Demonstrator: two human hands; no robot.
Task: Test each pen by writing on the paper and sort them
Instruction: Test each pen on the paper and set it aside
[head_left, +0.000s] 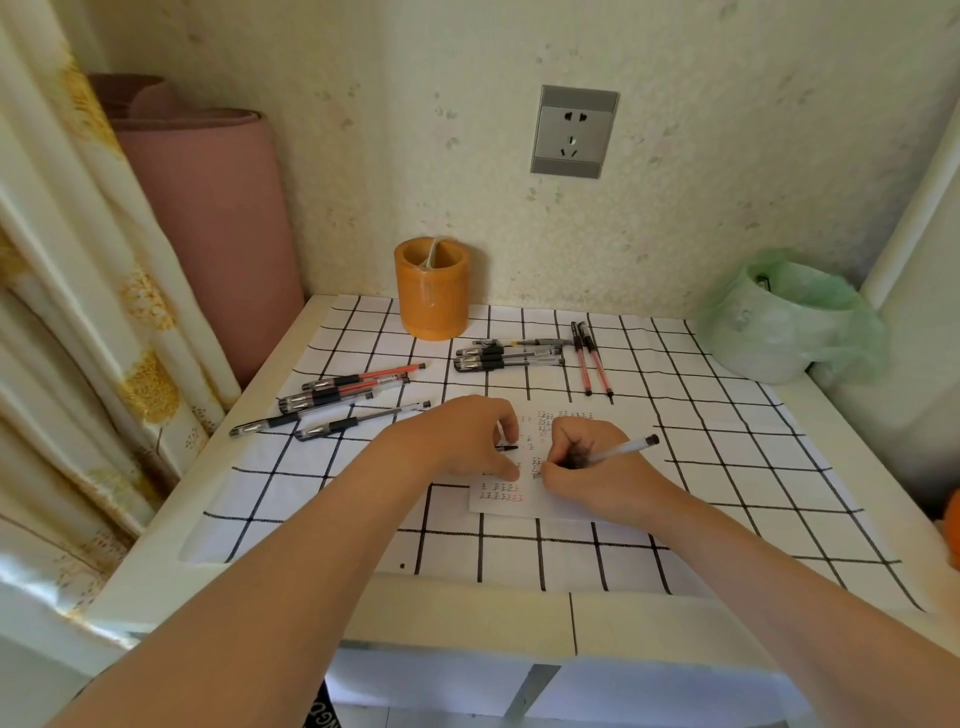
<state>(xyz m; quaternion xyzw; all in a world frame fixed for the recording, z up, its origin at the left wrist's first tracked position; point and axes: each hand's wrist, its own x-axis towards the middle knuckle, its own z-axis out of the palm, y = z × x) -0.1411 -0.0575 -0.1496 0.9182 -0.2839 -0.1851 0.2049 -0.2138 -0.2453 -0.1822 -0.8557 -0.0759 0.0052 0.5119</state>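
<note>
The white bench (218, 571) looks smooth and matt, under a thin white sheet with a black grid (727, 467) that lies flat like paper. The clear plastic pens with black rubbery grips (506, 358) shine slightly. The round orange pen holder (434, 296) is glossy, wrapped in clear film. The green plastic bag (795, 322) is thin, translucent and crinkled. The grey wall socket (574, 132) has a brushed, metallic sheen.

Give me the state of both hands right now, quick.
Left hand: pressed on the paper, fingers curled around a small black pen cap.
Right hand: closed on a pen, tip down on the paper.
</note>
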